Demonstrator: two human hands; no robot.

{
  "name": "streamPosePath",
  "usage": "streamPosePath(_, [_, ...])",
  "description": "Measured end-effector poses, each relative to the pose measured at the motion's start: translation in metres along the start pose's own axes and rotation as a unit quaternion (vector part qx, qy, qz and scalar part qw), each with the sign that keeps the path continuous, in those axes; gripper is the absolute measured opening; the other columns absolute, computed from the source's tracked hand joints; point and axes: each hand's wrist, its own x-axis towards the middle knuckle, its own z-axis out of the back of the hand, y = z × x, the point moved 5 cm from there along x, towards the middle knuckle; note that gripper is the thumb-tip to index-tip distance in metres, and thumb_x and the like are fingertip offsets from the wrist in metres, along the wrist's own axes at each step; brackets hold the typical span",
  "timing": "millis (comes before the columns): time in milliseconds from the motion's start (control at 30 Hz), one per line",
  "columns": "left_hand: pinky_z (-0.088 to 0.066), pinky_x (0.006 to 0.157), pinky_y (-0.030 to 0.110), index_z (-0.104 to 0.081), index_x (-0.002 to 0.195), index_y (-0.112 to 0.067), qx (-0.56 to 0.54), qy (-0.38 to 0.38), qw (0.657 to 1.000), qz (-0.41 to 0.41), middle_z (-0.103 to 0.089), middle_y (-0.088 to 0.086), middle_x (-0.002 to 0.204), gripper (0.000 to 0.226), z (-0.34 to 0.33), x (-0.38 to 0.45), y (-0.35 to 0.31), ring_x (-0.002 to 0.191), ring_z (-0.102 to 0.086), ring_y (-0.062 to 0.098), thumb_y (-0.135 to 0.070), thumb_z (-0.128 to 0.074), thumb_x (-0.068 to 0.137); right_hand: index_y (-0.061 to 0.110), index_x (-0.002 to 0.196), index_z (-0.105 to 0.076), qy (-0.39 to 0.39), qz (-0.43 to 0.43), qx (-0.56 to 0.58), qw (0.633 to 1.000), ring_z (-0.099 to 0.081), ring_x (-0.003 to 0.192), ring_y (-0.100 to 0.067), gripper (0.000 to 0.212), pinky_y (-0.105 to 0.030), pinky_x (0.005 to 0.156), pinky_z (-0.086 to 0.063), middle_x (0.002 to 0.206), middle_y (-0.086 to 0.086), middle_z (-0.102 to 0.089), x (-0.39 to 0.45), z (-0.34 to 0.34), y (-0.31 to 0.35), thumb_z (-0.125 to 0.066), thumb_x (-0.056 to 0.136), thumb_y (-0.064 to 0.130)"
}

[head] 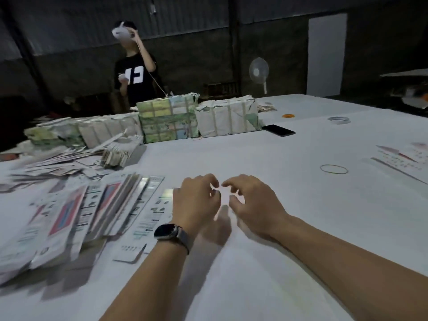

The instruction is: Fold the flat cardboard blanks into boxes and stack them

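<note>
Head view is showing both hands hovering side by side over the white tabletop (266, 262), fingertips nearly meeting. The left hand (196, 201), a smartwatch (167, 231) on its wrist, is hanging with loosely curled fingers and its grip is holding nothing. The right hand (252, 200) is doing the same — fingers bent, thumb apart, grip empty. Nothing is lying directly beneath them but their own shadow.

The task's material is sitting just to the left: a fanned pile of flat cardboard blanks (69, 216), printed and overlapping, with its nearest edge just beside the left hand. One small loose blank (129, 252) is lying apart, near the left forearm. Further back, a messier heap of blanks (76, 158) is spreading in front of strapped bundles (171, 119) that are lining the far side. No folded box is showing anywhere, so the work is judged to be at its start or between pieces.

To do this step well, the left hand should probably be sliding a single blank off the top of the fan — peeling by a corner so that neighbours are not dragging along — and bringing it to the bare space between the hands before creasing.

A rubber band (334, 169), a phone (279, 130) and a tape roll (338, 120) are lying well apart to the right; another person (136, 75) is standing beyond the bundles.
</note>
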Motion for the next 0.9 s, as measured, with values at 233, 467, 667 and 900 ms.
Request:
streamPosePath(233, [-0.032, 0.101, 0.056, -0.046, 0.124, -0.031, 0.114, 0.131, 0.964, 0.2, -0.046, 0.007, 0.136, 0.034, -0.008, 0.004, 0.071, 0.126, -0.039, 0.041, -0.041, -0.043, 0.092, 0.028, 0.097, -0.072, 0.004, 0.008, 0.066, 0.998, -0.053, 0.076, 0.001, 0.019, -0.024, 0.075, -0.042, 0.08, 0.021, -0.057, -0.008, -0.002, -0.016, -0.06, 0.088, 0.017])
streamPosePath(467, [-0.031, 0.105, 0.055, -0.04, 0.142, -0.037, 0.117, 0.129, 0.967, 0.187, -0.042, 0.007, 0.146, 0.039, -0.01, 0.005, 0.069, 0.133, -0.039, 0.041, -0.044, -0.029, 0.105, 0.029, 0.094, -0.071, 0.02, -0.006, 0.092, 0.996, -0.055, 0.076, -0.001, 0.02, -0.023, 0.075, -0.043, 0.081, 0.019, -0.058, -0.008, -0.006, -0.018, -0.061, 0.089, 0.013])
streamPosePath(667, [-0.035, 0.103, 0.053, -0.045, 0.139, -0.031, 0.124, 0.097, 0.974, 0.161, -0.042, 0.006, 0.142, 0.036, -0.006, 0.003, 0.062, 0.129, -0.04, 0.039, -0.038, -0.04, 0.103, 0.029, 0.094, -0.072, 0.022, -0.012, 0.098, 0.995, -0.056, 0.078, -0.004, 0.019, -0.025, 0.076, -0.046, 0.082, 0.018, -0.058, -0.008, -0.005, -0.016, -0.06, 0.089, 0.014])
streamPosePath(900, [-0.042, 0.079, 0.04, -0.035, 0.149, -0.023, 0.122, 0.092, 0.986, 0.062, -0.06, 0.018, 0.117, 0.053, 0.006, 0.012, 0.048, 0.108, -0.056, 0.041, -0.012, -0.042, 0.097, 0.03, 0.097, -0.071, 0.02, -0.018, 0.093, 0.995, -0.056, 0.079, -0.004, 0.019, -0.026, 0.078, -0.046, 0.083, 0.019, -0.057, -0.01, -0.005, -0.017, -0.06, 0.09, 0.016])
